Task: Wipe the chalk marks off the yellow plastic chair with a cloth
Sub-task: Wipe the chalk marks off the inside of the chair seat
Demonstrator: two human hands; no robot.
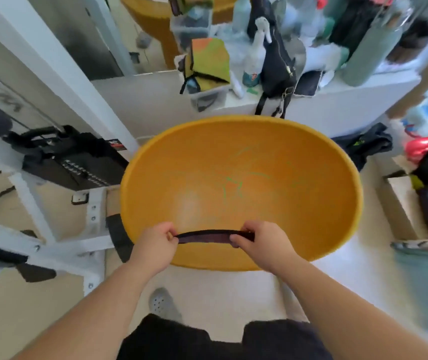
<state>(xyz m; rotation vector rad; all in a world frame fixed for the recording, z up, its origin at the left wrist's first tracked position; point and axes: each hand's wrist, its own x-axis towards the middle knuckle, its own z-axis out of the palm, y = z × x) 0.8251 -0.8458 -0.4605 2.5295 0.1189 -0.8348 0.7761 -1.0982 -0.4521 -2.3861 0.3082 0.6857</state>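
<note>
Two hands stretch cloth [213, 234] over chair [311, 203]

Left hand [155, 242], right hand [262, 242] each pinch an end; cloth taut above chair's near rim. Green chalk marks [233, 184] mid-seat. Should bunch cloth, rub firmly there.

Smooth moulded plastic across the yellow chair shell [272, 203], softly glossy, with a pale sheen low on the left. Dusty, matt green chalk marks [231, 185] over it. Thin dark cloth [214, 236], matt, pulled flat. To the left, white painted metal frame [72, 249] with shiny bolts. Behind, matt white surface [350, 100], black fabric bag [278, 66] with brass-coloured zip, matt grey-green bottle [371, 50]. Smooth pale floor [233, 289].
</note>
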